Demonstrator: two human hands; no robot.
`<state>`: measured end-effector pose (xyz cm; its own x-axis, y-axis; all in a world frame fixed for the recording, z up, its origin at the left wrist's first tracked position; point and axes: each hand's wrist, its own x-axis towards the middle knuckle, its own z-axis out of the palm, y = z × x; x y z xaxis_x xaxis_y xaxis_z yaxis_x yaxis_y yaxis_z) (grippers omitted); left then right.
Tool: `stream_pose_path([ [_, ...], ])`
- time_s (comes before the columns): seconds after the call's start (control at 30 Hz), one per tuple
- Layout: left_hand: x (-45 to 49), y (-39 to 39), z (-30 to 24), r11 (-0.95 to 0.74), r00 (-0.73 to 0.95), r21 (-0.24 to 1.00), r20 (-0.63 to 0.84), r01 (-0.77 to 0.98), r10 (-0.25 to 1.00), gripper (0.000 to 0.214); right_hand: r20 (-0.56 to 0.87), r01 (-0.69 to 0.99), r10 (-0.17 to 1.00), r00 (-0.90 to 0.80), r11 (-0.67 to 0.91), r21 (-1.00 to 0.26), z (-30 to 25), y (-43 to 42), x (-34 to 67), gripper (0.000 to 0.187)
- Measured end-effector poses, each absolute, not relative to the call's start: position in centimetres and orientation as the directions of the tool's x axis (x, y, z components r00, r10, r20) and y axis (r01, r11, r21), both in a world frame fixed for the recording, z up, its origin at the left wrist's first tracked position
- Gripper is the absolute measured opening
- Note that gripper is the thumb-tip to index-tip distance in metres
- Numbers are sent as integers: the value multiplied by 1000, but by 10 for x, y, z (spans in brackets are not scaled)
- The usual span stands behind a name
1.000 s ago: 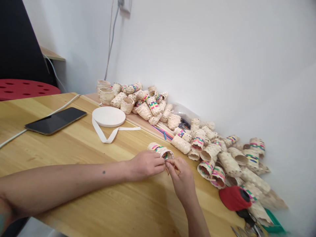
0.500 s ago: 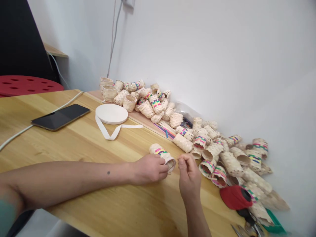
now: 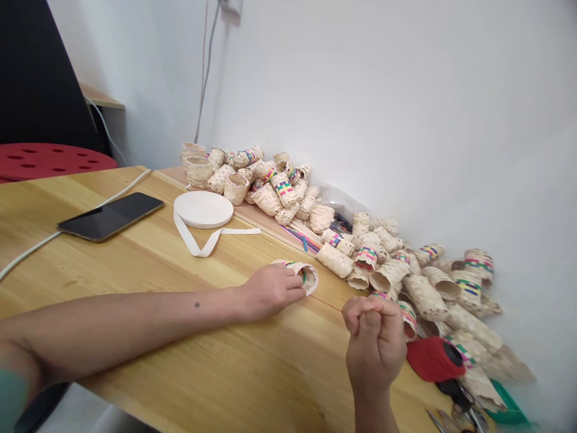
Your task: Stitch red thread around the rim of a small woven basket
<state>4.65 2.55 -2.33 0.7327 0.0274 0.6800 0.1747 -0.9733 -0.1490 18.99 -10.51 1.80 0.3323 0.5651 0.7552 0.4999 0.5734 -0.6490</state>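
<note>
Left hand (image 3: 270, 291): curled, gripping basket (image 3: 311, 276) near its rim.
Right hand (image 3: 376, 341): closed, pinching thread (image 3: 328, 304).
Thread: red, straight, between basket and fist.
Tape (image 3: 204, 208): coiled near phone (image 3: 111, 216).

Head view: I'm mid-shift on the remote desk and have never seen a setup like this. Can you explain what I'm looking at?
There is no machine here: these are a person's bare hands, seen from one camera worn on that person's head, looking forward and down. The left hand grips a small woven cylinder with its open end toward the right. The right hand is closed on a thin reddish thread that runs to the cylinder's rim. On the wooden table lie a phone, a roll of white tape and, along the wall, a pile of woven cylinders, some with coloured bands.
</note>
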Motion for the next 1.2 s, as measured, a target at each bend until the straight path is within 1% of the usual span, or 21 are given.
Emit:
stream_pose_path([
  [0.1,45,28,-21,-988,689,-16,719,151,93,29,711,522,620,331,507,-686,17,-103,190,9],
  [0.2,44,30,-17,-979,644,187,740,77,192,25,629,584,722,288,389,-713,12,-99,192,10],
  [0.3,45,31,-14,-918,624,395,711,29,325,17,544,653,791,281,258,-712,7,-95,196,15],
  [0.4,46,31,-10,-838,638,545,639,20,431,11,544,726,791,281,196,-659,5,-90,201,18],
  [0.53,46,32,-6,-747,646,665,562,17,516,9,602,819,777,184,217,-531,6,-85,206,20],
  [0.63,46,32,-5,-723,652,691,560,-27,511,11,597,843,791,133,226,-487,5,-83,207,19],
  [0.77,45,33,-5,-750,656,659,588,-50,474,14,601,854,797,59,271,-444,3,-83,208,17],
  [1.2,45,32,-4,-743,682,669,551,-16,481,16,614,860,787,55,275,-429,3,-82,206,16],
])
